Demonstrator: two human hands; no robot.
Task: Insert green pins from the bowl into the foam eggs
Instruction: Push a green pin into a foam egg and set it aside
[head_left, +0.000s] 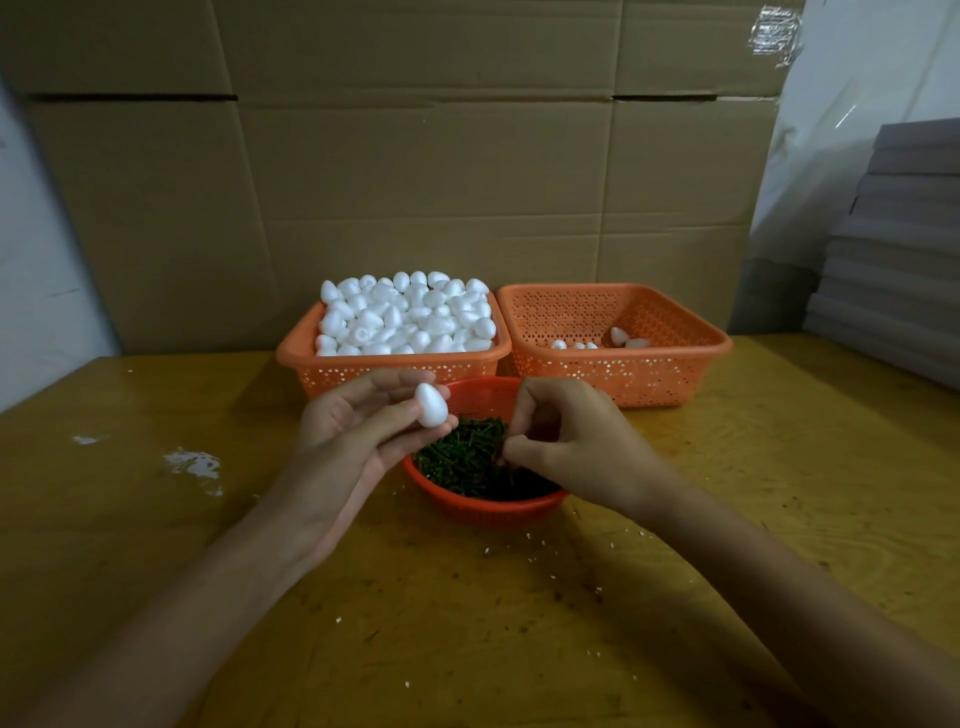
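Note:
My left hand (358, 431) pinches one white foam egg (431, 405) between thumb and fingertips, just above the left rim of the round orange bowl (483, 506). The bowl holds a heap of green pins (462, 460). My right hand (566, 441) hovers over the bowl with its fingers curled and fingertips down among the pins; whether a pin is pinched between them is hidden.
Behind the bowl stand two orange baskets: the left basket (296, 353) is heaped with foam eggs, the right basket (675, 358) holds a few eggs. Cardboard sheets form the back wall. Foam crumbs dot the wooden table (519, 623). Grey stacked boards (904, 260) rise at right.

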